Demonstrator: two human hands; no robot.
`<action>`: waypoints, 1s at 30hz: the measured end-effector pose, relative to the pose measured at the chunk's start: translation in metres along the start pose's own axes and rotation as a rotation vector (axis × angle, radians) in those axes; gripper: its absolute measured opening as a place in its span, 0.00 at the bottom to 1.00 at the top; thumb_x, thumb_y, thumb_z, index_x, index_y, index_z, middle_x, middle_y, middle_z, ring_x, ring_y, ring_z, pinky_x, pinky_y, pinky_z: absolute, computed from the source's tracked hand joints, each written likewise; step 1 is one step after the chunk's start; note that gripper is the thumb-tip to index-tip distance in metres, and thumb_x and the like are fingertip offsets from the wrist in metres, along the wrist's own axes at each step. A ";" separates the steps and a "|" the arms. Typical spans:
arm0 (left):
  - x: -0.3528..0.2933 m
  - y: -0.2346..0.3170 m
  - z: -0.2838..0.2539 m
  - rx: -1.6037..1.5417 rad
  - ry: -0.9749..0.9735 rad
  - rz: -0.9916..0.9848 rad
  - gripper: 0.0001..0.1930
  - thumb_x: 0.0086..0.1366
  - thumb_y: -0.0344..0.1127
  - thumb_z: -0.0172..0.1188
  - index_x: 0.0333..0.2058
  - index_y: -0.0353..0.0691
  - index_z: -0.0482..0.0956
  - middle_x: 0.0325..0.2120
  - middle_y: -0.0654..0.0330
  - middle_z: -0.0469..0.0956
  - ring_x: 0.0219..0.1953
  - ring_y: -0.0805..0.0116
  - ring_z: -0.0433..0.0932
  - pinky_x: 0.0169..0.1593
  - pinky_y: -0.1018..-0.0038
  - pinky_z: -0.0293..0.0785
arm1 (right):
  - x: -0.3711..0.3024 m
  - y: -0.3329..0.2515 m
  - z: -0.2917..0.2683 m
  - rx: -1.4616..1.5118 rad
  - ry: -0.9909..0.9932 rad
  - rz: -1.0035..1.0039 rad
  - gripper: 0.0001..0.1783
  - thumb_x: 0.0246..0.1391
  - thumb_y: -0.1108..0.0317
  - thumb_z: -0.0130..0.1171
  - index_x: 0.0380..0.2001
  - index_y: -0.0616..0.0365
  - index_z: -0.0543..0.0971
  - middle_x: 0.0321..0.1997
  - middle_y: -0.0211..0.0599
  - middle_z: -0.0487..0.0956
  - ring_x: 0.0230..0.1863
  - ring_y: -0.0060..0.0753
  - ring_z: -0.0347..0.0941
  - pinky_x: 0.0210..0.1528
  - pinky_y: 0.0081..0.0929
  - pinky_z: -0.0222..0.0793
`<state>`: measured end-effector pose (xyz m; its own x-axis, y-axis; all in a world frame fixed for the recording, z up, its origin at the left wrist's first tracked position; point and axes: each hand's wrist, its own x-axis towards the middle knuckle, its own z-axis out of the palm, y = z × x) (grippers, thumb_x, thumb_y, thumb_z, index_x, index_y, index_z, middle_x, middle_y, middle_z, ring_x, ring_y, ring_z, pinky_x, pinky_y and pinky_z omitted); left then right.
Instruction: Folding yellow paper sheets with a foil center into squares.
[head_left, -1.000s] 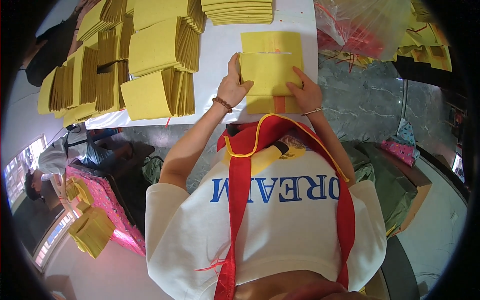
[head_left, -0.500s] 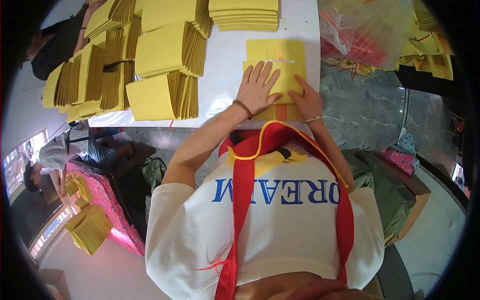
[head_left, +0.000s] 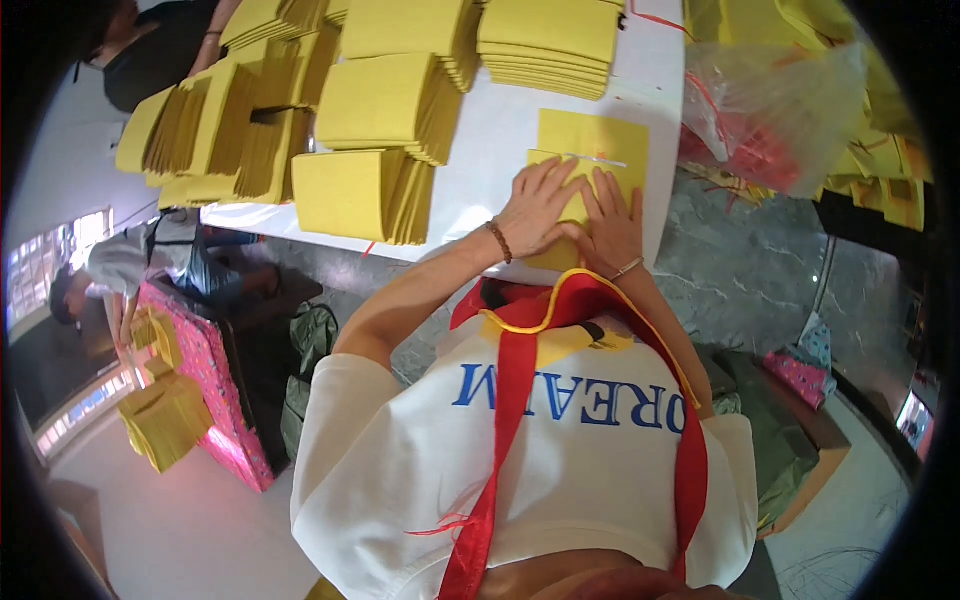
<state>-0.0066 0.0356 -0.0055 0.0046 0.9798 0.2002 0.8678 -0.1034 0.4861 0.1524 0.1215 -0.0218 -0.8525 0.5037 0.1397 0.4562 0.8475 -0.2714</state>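
Both hands are pressing flat on a yellow paper sheet (head_left: 592,150) lying near the right edge of the white worktop (head_left: 480,170). Left hand (head_left: 538,208) is lying with its grip spread, palm down, covering the sheet's lower left. Right hand (head_left: 612,222) is lying just beside it, fingers splayed too, nothing pinched. Versus half a second ago, the hands are sitting closer together, now touching at the thumbs, and covering more of the sheet's lower half. Stacks of yellow paper (head_left: 380,105) are sitting to the left, well apart. A clear plastic bag (head_left: 770,110) is lying to the right
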 end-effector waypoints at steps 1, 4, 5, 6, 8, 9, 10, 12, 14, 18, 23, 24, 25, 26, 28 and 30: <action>-0.001 0.004 -0.007 0.076 -0.046 0.025 0.33 0.57 0.50 0.51 0.56 0.37 0.58 0.57 0.47 0.54 0.58 0.48 0.54 0.57 0.56 0.51 | 0.001 -0.001 -0.001 -0.054 -0.039 0.006 0.37 0.53 0.39 0.38 0.58 0.54 0.60 0.64 0.37 0.55 0.66 0.36 0.47 0.62 0.58 0.36; -0.008 0.007 -0.017 0.079 -0.120 0.101 0.34 0.52 0.43 0.56 0.56 0.36 0.58 0.54 0.47 0.60 0.55 0.49 0.59 0.54 0.60 0.56 | 0.000 0.003 0.002 -0.058 -0.063 0.011 0.35 0.54 0.43 0.41 0.59 0.53 0.58 0.65 0.38 0.54 0.67 0.37 0.45 0.62 0.58 0.35; -0.009 0.009 -0.018 0.047 -0.185 0.158 0.36 0.49 0.41 0.58 0.56 0.35 0.58 0.53 0.48 0.62 0.54 0.50 0.61 0.53 0.61 0.57 | 0.000 0.006 0.004 -0.068 -0.068 0.029 0.35 0.53 0.44 0.42 0.59 0.53 0.58 0.65 0.38 0.53 0.67 0.37 0.45 0.62 0.57 0.34; -0.010 0.011 -0.013 0.098 -0.103 0.173 0.37 0.48 0.39 0.56 0.57 0.34 0.57 0.48 0.47 0.67 0.51 0.50 0.65 0.51 0.62 0.60 | 0.000 0.008 0.004 0.003 -0.076 0.046 0.34 0.53 0.49 0.44 0.60 0.53 0.56 0.66 0.37 0.53 0.67 0.36 0.45 0.63 0.55 0.31; -0.007 0.020 -0.002 0.256 -0.116 0.130 0.36 0.49 0.39 0.54 0.57 0.33 0.56 0.46 0.44 0.68 0.48 0.50 0.67 0.50 0.62 0.61 | -0.002 0.020 0.007 0.275 -0.087 0.061 0.34 0.53 0.51 0.44 0.61 0.53 0.55 0.65 0.37 0.54 0.67 0.35 0.44 0.64 0.53 0.30; -0.004 0.025 0.005 0.395 -0.143 0.115 0.36 0.51 0.40 0.52 0.58 0.33 0.55 0.44 0.42 0.69 0.46 0.50 0.69 0.48 0.62 0.63 | -0.003 0.030 0.008 0.535 -0.104 0.111 0.33 0.53 0.54 0.44 0.61 0.54 0.54 0.65 0.36 0.54 0.67 0.35 0.44 0.64 0.51 0.28; -0.005 0.030 0.008 0.404 -0.136 0.093 0.36 0.51 0.40 0.52 0.58 0.33 0.55 0.44 0.42 0.69 0.46 0.50 0.69 0.48 0.62 0.63 | -0.001 0.037 0.005 0.559 -0.127 0.082 0.34 0.50 0.64 0.47 0.61 0.54 0.54 0.65 0.39 0.55 0.67 0.35 0.44 0.65 0.43 0.35; -0.006 0.035 0.013 0.593 0.093 0.199 0.33 0.52 0.40 0.50 0.57 0.32 0.57 0.39 0.40 0.72 0.39 0.51 0.72 0.42 0.65 0.66 | -0.001 0.042 -0.004 1.063 -0.109 0.155 0.34 0.50 0.69 0.47 0.61 0.55 0.54 0.65 0.41 0.55 0.67 0.35 0.45 0.65 0.38 0.39; -0.004 0.030 0.020 0.631 0.099 0.203 0.30 0.52 0.39 0.49 0.55 0.33 0.61 0.37 0.40 0.72 0.38 0.51 0.73 0.39 0.66 0.67 | -0.002 0.048 -0.007 1.617 -0.036 0.306 0.32 0.52 0.75 0.47 0.61 0.56 0.54 0.63 0.44 0.57 0.65 0.35 0.50 0.63 0.27 0.48; 0.010 0.022 0.003 0.369 -0.091 0.049 0.21 0.51 0.37 0.50 0.46 0.39 0.72 0.34 0.48 0.75 0.35 0.57 0.75 0.35 0.69 0.70 | 0.004 0.061 -0.020 1.536 0.169 0.469 0.27 0.57 0.67 0.46 0.59 0.56 0.56 0.60 0.42 0.61 0.62 0.36 0.55 0.62 0.32 0.51; -0.012 0.025 -0.105 -0.209 0.293 0.223 0.15 0.52 0.31 0.52 0.40 0.39 0.75 0.29 0.59 0.77 0.32 0.59 0.76 0.35 0.65 0.70 | 0.009 0.054 -0.044 1.777 0.487 0.500 0.24 0.59 0.58 0.44 0.56 0.58 0.60 0.49 0.40 0.70 0.51 0.36 0.66 0.54 0.34 0.61; -0.024 0.025 -0.132 -0.285 0.421 0.292 0.15 0.52 0.32 0.52 0.40 0.41 0.76 0.32 0.60 0.78 0.33 0.59 0.76 0.37 0.65 0.70 | 0.011 0.050 -0.042 1.775 0.488 0.498 0.24 0.59 0.58 0.44 0.56 0.58 0.60 0.49 0.40 0.70 0.51 0.36 0.66 0.54 0.34 0.61; -0.037 0.024 -0.162 -0.228 0.493 0.272 0.15 0.53 0.32 0.52 0.41 0.43 0.76 0.36 0.59 0.77 0.36 0.60 0.76 0.39 0.66 0.70 | 0.013 0.045 -0.037 1.746 0.393 0.523 0.24 0.59 0.58 0.45 0.55 0.58 0.61 0.48 0.39 0.70 0.49 0.36 0.67 0.52 0.34 0.63; -0.054 0.021 -0.185 -0.173 0.564 0.250 0.15 0.54 0.32 0.52 0.42 0.45 0.76 0.40 0.59 0.77 0.40 0.60 0.75 0.42 0.67 0.69 | 0.016 0.038 -0.033 1.715 0.297 0.550 0.24 0.59 0.58 0.45 0.55 0.58 0.61 0.47 0.39 0.71 0.48 0.35 0.68 0.49 0.33 0.64; -0.094 0.000 -0.215 0.326 0.626 0.021 0.18 0.50 0.32 0.55 0.42 0.46 0.77 0.43 0.61 0.76 0.45 0.62 0.72 0.48 0.67 0.63 | 0.026 0.009 -0.026 1.737 0.156 0.619 0.23 0.59 0.58 0.46 0.53 0.58 0.64 0.46 0.37 0.72 0.46 0.32 0.69 0.44 0.29 0.66; -0.124 -0.029 -0.219 0.603 0.651 -0.102 0.19 0.50 0.29 0.52 0.43 0.48 0.77 0.44 0.64 0.75 0.44 0.64 0.71 0.46 0.69 0.62 | 0.034 -0.026 -0.021 1.618 -0.038 0.578 0.20 0.58 0.60 0.46 0.51 0.58 0.67 0.45 0.36 0.73 0.45 0.28 0.70 0.43 0.24 0.65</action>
<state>-0.1406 -0.1203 0.1417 -0.2108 0.6688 0.7130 0.9631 0.2668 0.0345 0.1173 0.1197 0.0105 -0.6992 0.6348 -0.3288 0.0017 -0.4584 -0.8887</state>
